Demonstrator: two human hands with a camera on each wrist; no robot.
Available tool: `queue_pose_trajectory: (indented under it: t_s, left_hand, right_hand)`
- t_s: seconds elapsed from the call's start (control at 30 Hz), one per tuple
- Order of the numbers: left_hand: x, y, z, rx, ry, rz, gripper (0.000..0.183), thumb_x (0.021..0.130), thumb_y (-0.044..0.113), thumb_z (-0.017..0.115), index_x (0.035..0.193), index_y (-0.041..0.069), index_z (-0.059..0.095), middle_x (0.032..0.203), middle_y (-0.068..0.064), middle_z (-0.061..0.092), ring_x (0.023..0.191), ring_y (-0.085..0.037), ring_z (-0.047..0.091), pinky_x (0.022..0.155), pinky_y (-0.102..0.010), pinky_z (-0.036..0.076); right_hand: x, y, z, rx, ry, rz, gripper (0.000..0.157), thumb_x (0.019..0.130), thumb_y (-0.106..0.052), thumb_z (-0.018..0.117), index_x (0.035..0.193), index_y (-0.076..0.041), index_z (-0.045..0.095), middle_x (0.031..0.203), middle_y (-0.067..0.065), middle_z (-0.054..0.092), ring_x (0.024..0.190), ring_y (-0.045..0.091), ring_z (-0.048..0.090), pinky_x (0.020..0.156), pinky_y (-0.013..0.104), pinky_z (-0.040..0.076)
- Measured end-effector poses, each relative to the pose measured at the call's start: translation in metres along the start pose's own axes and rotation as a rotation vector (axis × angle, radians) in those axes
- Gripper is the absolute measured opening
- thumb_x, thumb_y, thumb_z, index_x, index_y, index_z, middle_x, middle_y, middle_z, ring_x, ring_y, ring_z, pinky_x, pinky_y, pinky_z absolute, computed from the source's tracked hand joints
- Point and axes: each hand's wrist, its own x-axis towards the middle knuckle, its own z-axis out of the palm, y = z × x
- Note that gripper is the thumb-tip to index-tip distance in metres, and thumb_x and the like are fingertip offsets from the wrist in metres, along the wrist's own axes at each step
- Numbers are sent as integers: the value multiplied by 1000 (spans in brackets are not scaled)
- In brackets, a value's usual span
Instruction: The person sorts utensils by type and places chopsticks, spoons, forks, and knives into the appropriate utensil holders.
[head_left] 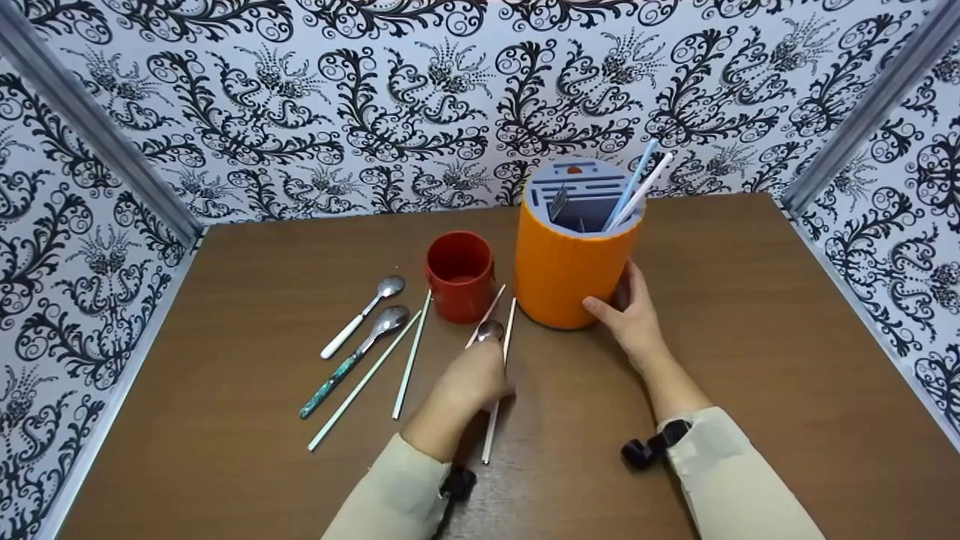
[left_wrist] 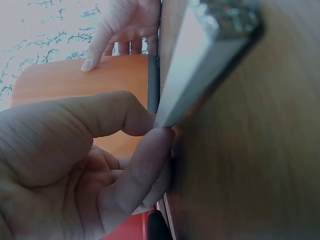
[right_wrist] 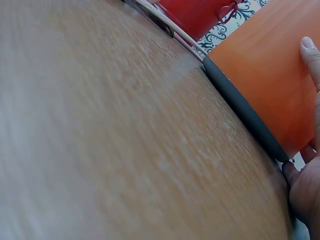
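Note:
My left hand (head_left: 469, 379) is low over the table, thumb and index finger pinching a pale chopstick (left_wrist: 192, 65) near its squared end. In the head view that chopstick (head_left: 491, 439) slants up past the hand. A spoon bowl (head_left: 490, 329) and a pinkish chopstick (head_left: 493, 306) show just beyond the knuckles, partly covered by the hand. My right hand (head_left: 632, 319) rests against the lower right side of an orange utensil holder (head_left: 566, 281), thumb on its front, other fingers partly hidden behind it. The holder stands upright, with a fork (head_left: 558, 202) and two sticks (head_left: 637, 187) in its grey top.
A red cup (head_left: 461, 300) stands left of the holder. Further left lie a white-handled spoon (head_left: 343, 335), a spoon with a green patterned handle (head_left: 330, 386) and two pale green chopsticks (head_left: 360, 386). A patterned wall (head_left: 420, 97) closes off the table's back.

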Motion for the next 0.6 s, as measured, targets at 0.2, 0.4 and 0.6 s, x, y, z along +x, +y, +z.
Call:
queue_pose_trajectory:
  t_s: [0.2,0.4,0.6]
  left_hand:
    - [1,-2,-1,-28,-1,23,32,75,5,82,102,-3,66,90,-11,63,71,-22,54,68,-40,58]
    - [2,-3,-7,-174,-21,7,29,81,5,74,105,-3,60,80,-6,59,57,-17,59,49,-30,55]
    - [2,-2,-14,-315,-50,-44,24,87,7,71,103,4,53,83,-8,60,49,-14,64,47,-27,56]
  right_hand:
    - [1,1,-1,-9,2,9,99,91,-20,81,166,-14,16,173,4,23,159,22,26,132,40,20]
    - [1,2,-2,-12,1,5,98,92,-22,80,166,-14,16,173,5,23,158,22,26,132,41,20]
    - [1,2,1,26,0,-16,95,93,-16,78,166,-13,16,172,6,26,157,24,29,131,44,22]
